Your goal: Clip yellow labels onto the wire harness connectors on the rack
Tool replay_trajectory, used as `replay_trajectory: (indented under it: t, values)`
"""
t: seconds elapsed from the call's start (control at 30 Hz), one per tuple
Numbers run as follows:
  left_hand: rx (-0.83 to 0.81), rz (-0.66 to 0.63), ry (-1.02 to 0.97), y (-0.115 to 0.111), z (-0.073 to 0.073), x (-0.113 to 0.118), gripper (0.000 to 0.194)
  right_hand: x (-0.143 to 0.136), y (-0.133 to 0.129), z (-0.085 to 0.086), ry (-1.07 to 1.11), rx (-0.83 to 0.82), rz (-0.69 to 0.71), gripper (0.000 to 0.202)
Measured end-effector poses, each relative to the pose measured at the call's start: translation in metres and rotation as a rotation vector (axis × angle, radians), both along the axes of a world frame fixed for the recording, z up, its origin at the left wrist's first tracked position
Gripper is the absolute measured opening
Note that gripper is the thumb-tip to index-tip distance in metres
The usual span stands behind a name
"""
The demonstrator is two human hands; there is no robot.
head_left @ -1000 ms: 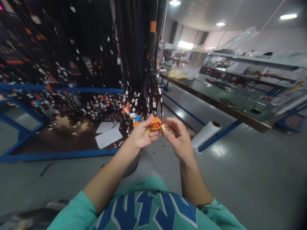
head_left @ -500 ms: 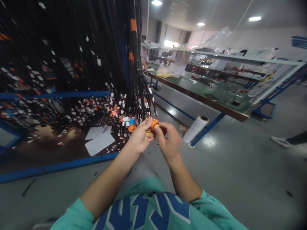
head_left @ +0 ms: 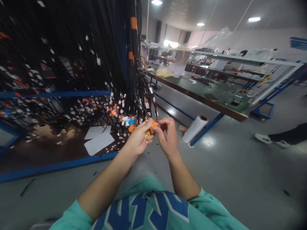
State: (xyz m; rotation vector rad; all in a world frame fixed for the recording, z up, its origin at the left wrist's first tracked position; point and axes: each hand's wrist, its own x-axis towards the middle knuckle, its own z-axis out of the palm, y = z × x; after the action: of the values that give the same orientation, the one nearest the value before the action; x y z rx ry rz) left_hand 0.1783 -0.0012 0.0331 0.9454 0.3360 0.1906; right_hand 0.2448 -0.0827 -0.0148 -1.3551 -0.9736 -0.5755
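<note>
In the head view, the orange connector [head_left: 154, 126] is held up in front of the wearer's chest, at the lower end of the hanging black cable bundle [head_left: 133, 68]. The left hand [head_left: 139, 138] is on its left side, fingers clenched on it with the thumb on top. Yellow pieces [head_left: 147, 134] show just below and left of the connector, by the left fingers (too small to make out their shape). The right hand [head_left: 169, 138] is on the connector's right side, fingers curled and the thumb tip against its edge; I cannot tell whether they grip it or some small piece.

Left of the connector is a cluster of wire ends, with a blue plug [head_left: 131, 122] and a second orange plug [head_left: 131, 128] among white ones. Farther left, two white sheets [head_left: 99, 143] lie on the rack's brown bottom shelf [head_left: 69, 153], below a blue rail [head_left: 55, 94].

Right of the connector, a roll of film [head_left: 194, 130] leans near a small block [head_left: 182, 128] (wooden, by its look). Beyond them, up and right, the green surface [head_left: 182, 85] carries a yellowish plastic bag [head_left: 165, 71]. At far right are a person's dark-clad leg and pale shoes [head_left: 263, 138].
</note>
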Motion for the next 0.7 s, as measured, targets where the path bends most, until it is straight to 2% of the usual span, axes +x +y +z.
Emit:
replay_trajectory:
  t: [0.13,0.23,0.37,0.43,0.57,0.63,0.7]
  values:
    - [0.037,0.013,0.024,0.003,-0.001,-0.002,0.023,0.000,0.002,-0.001,0.246,-0.043,0.195,0.009]
    - [0.001,-0.031,0.069,0.006,0.000,-0.003,0.024,0.003,-0.003,0.004,0.260,-0.063,0.252,0.009]
    - [-0.039,-0.070,0.101,0.009,0.003,-0.006,0.028,0.007,-0.009,0.012,0.285,-0.190,0.461,0.016]
    - [-0.015,-0.042,0.087,0.008,0.003,-0.007,0.026,0.006,-0.009,0.012,0.326,-0.172,0.468,0.017]
    - [0.053,0.039,0.083,0.008,-0.001,-0.009,0.022,0.001,-0.002,0.003,0.345,-0.070,0.387,0.015]
    - [0.067,0.030,0.098,0.009,-0.002,-0.010,0.022,0.001,-0.001,-0.001,0.361,-0.037,0.370,0.016]
    - [0.049,-0.002,0.115,0.011,-0.002,-0.010,0.025,0.004,0.000,-0.001,0.389,-0.058,0.434,0.016]
